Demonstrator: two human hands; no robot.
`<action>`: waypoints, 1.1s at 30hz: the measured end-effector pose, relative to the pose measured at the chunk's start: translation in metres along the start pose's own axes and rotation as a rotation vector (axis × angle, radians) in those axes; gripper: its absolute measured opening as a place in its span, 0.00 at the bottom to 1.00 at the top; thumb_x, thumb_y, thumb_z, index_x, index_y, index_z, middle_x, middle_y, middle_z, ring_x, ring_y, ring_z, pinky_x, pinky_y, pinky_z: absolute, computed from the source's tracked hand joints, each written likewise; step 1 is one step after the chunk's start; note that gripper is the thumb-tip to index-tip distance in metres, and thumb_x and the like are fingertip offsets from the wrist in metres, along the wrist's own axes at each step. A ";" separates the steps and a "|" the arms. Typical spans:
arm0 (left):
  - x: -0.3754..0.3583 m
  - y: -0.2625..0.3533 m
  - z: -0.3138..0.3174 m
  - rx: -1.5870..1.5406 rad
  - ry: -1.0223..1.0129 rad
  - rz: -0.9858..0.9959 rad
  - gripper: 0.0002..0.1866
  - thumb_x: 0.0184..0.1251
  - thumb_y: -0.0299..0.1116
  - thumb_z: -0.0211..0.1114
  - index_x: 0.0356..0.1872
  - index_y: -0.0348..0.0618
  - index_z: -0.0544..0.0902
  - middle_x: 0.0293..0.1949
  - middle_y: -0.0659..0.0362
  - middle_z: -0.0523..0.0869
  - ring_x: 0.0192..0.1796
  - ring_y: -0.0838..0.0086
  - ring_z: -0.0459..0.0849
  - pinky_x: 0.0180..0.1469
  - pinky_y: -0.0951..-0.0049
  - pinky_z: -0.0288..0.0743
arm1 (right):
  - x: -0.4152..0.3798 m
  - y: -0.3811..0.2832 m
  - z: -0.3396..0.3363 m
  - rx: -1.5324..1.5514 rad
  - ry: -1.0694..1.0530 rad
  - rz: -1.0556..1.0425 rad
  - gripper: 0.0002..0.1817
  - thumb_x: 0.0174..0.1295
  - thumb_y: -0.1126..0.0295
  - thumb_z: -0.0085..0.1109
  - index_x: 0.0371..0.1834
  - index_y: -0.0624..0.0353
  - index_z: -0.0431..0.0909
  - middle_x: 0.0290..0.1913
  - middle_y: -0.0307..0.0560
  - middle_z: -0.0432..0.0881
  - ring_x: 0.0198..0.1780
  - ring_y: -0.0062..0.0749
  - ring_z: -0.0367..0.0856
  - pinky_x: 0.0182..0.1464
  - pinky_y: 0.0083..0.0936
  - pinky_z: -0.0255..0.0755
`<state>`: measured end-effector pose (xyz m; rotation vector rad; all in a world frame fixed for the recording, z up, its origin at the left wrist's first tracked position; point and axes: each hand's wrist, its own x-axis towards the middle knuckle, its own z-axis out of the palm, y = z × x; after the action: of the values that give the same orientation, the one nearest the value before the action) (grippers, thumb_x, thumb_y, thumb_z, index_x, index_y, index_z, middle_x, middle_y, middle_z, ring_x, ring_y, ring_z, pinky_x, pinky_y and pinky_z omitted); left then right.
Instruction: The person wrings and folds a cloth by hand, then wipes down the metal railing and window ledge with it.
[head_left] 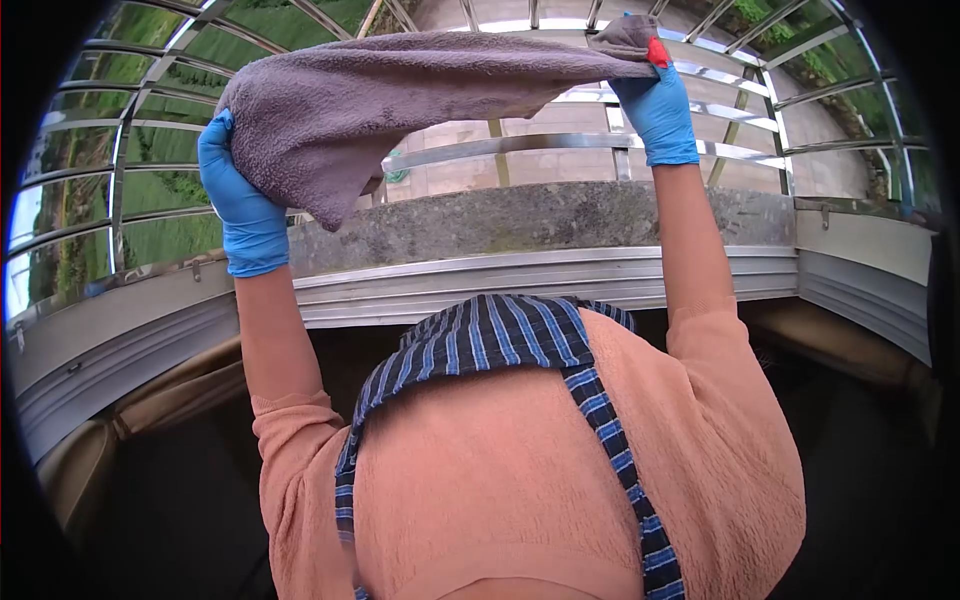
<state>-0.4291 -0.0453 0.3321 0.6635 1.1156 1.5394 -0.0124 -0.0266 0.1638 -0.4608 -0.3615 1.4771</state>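
Note:
A greyish-purple towel hangs stretched between my two raised hands, out over the window ledge and in front of the metal bars. My left hand, in a blue glove, is closed on the towel's left end, where a corner droops down. At the other end my right hand, gloved in the same blue, grips the bunched cloth, with its fingertips partly hidden. A small red patch shows at the fingertips of that hand.
Shiny metal bars form a cage outside the window. Below them runs a stained concrete ledge, with the aluminium window track nearer to me. A curtain hangs at the left. Paved ground and grass lie beyond the bars.

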 end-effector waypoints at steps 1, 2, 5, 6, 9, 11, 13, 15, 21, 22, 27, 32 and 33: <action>-0.002 0.003 0.001 -0.010 -0.021 0.017 0.19 0.65 0.40 0.54 0.51 0.38 0.79 0.48 0.52 0.83 0.51 0.63 0.82 0.56 0.60 0.75 | -0.004 0.001 -0.002 -0.015 0.021 -0.034 0.25 0.67 0.62 0.54 0.63 0.62 0.67 0.56 0.56 0.77 0.58 0.47 0.76 0.64 0.44 0.70; -0.001 0.006 0.004 -0.018 -0.039 0.024 0.19 0.65 0.40 0.54 0.51 0.39 0.79 0.48 0.52 0.83 0.51 0.63 0.82 0.56 0.60 0.75 | -0.003 0.004 -0.011 -0.034 0.031 0.002 0.24 0.67 0.62 0.54 0.63 0.63 0.67 0.57 0.55 0.77 0.59 0.47 0.76 0.64 0.43 0.70; 0.000 0.004 0.016 0.024 -0.046 -0.023 0.20 0.65 0.41 0.55 0.52 0.38 0.78 0.48 0.52 0.83 0.51 0.62 0.81 0.56 0.60 0.75 | -0.012 0.019 -0.024 -0.159 0.220 0.066 0.25 0.67 0.62 0.54 0.63 0.64 0.67 0.59 0.54 0.75 0.60 0.44 0.75 0.63 0.42 0.70; 0.003 0.004 0.019 0.037 -0.060 -0.045 0.20 0.65 0.41 0.56 0.52 0.38 0.78 0.49 0.52 0.83 0.51 0.62 0.81 0.56 0.60 0.75 | -0.020 0.025 -0.024 -0.149 0.232 0.070 0.25 0.67 0.62 0.54 0.63 0.64 0.67 0.59 0.54 0.75 0.60 0.43 0.75 0.63 0.41 0.70; 0.004 -0.016 0.015 0.111 -0.162 -0.136 0.16 0.63 0.36 0.57 0.48 0.39 0.80 0.48 0.54 0.83 0.50 0.66 0.82 0.56 0.64 0.75 | -0.025 0.044 -0.043 -0.226 0.242 0.042 0.25 0.68 0.61 0.54 0.64 0.62 0.67 0.58 0.51 0.76 0.58 0.41 0.75 0.62 0.40 0.71; 0.004 -0.036 0.016 0.180 -0.230 -0.205 0.14 0.62 0.34 0.57 0.46 0.39 0.80 0.46 0.55 0.83 0.48 0.69 0.82 0.56 0.66 0.75 | -0.024 0.056 -0.067 -0.214 0.272 0.085 0.25 0.68 0.60 0.54 0.64 0.61 0.67 0.57 0.50 0.76 0.58 0.40 0.75 0.62 0.39 0.71; 0.008 -0.063 0.006 0.184 -0.300 -0.301 0.14 0.60 0.33 0.58 0.44 0.38 0.81 0.43 0.57 0.83 0.45 0.72 0.81 0.54 0.69 0.74 | -0.025 0.070 -0.102 -0.358 0.330 0.134 0.25 0.68 0.58 0.53 0.63 0.61 0.69 0.54 0.47 0.77 0.53 0.36 0.78 0.57 0.35 0.73; 0.013 -0.091 -0.008 0.282 -0.344 -0.297 0.13 0.60 0.32 0.58 0.43 0.37 0.81 0.40 0.59 0.83 0.42 0.76 0.80 0.50 0.74 0.73 | -0.027 0.080 -0.130 -0.836 0.430 0.276 0.24 0.68 0.57 0.53 0.61 0.62 0.71 0.50 0.45 0.79 0.48 0.33 0.79 0.52 0.31 0.75; -0.005 -0.148 -0.039 0.192 -0.193 -0.676 0.19 0.60 0.36 0.62 0.50 0.35 0.80 0.44 0.55 0.84 0.45 0.71 0.81 0.52 0.71 0.74 | -0.015 0.094 -0.149 -1.321 0.532 0.271 0.24 0.66 0.54 0.51 0.53 0.64 0.76 0.45 0.53 0.82 0.46 0.37 0.79 0.49 0.31 0.72; -0.006 -0.154 -0.045 0.121 -0.125 -0.763 0.20 0.60 0.36 0.62 0.51 0.35 0.79 0.45 0.55 0.84 0.46 0.70 0.82 0.53 0.70 0.74 | -0.012 0.093 -0.146 -1.384 0.520 0.287 0.24 0.65 0.53 0.50 0.52 0.64 0.77 0.46 0.57 0.82 0.49 0.42 0.79 0.52 0.34 0.70; -0.011 -0.151 -0.046 -0.046 -0.045 -0.879 0.23 0.60 0.38 0.63 0.55 0.36 0.77 0.48 0.52 0.83 0.50 0.66 0.81 0.56 0.68 0.74 | -0.002 0.102 -0.120 -1.560 0.399 0.127 0.26 0.61 0.54 0.55 0.57 0.60 0.75 0.50 0.57 0.81 0.55 0.46 0.78 0.56 0.38 0.70; -0.016 -0.150 -0.049 0.105 -0.161 -0.791 0.25 0.61 0.39 0.62 0.57 0.36 0.76 0.51 0.51 0.82 0.52 0.66 0.81 0.57 0.68 0.73 | -0.006 0.093 -0.047 -2.454 0.287 0.344 0.33 0.56 0.57 0.63 0.64 0.54 0.66 0.51 0.54 0.81 0.51 0.49 0.80 0.49 0.39 0.75; -0.017 -0.152 -0.052 0.152 -0.161 -0.788 0.25 0.62 0.40 0.62 0.58 0.36 0.75 0.52 0.51 0.81 0.53 0.64 0.80 0.59 0.66 0.73 | -0.010 0.093 -0.046 -2.517 0.210 0.105 0.31 0.55 0.57 0.64 0.63 0.53 0.68 0.51 0.53 0.82 0.48 0.47 0.82 0.48 0.39 0.75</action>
<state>-0.4040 -0.0790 0.1757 0.3628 1.1825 0.7238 -0.0699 -0.0364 0.0774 -2.4676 -1.9298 0.1811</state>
